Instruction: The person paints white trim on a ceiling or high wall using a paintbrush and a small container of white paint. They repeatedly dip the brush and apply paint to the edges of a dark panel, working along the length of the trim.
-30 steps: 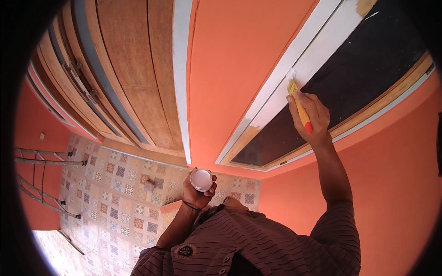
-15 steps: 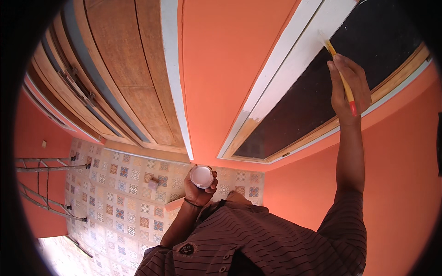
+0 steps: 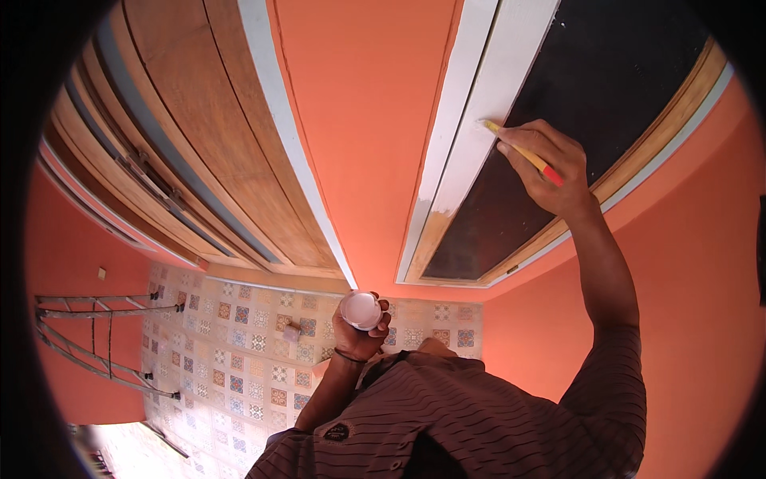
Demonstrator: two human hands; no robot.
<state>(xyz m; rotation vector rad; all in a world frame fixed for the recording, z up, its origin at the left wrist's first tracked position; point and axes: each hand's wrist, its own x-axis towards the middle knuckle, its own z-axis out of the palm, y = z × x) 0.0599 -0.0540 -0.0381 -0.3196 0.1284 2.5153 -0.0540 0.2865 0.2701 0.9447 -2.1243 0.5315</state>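
Observation:
A paintbrush (image 3: 533, 157) with a yellow handle and red end is held in my right hand (image 3: 558, 164). Its bristles touch the white-painted side of the window frame (image 3: 488, 104). Lower on that same side, bare wood (image 3: 432, 239) shows beneath the painted stretch. Beside it lies the dark window pane (image 3: 582, 120), and my right hand is in front of the pane. Down near my body, my left hand (image 3: 359, 339) is closed round a small open paint container (image 3: 361, 310) with pale paint in it.
Wooden double doors (image 3: 215, 144) with a pale frame stand left of the orange wall (image 3: 363, 120). A metal ladder (image 3: 96, 343) is at the far left. On the patterned tile floor (image 3: 239, 359) sits a small pale block-like thing (image 3: 292, 331).
My right hand has brought the brush down and to the left along the white frame side. The view has shifted a little; my left hand still holds the paint container.

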